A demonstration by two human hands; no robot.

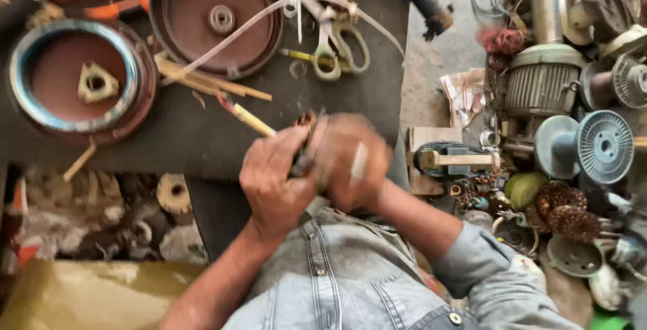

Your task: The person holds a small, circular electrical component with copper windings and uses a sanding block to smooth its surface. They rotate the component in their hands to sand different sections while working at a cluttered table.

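Small dark part (303, 158) with a coppery top is sandwiched between both hands, right above the near edge of the dark workbench (202, 134). Left hand (273, 182) has its fingers wrapped around it, clamped tight. Right hand (350, 161) is blurry, curled against the same piece, so can't really tell how firm that grip is. Just up-left of the hands lies a yellow-handled tool (253, 120). Further back there's a pair of scissors (337, 47) and two round motor covers (216, 16), one with a blue rim (77, 77). A finned grey motor (542, 80) sits off to the right.
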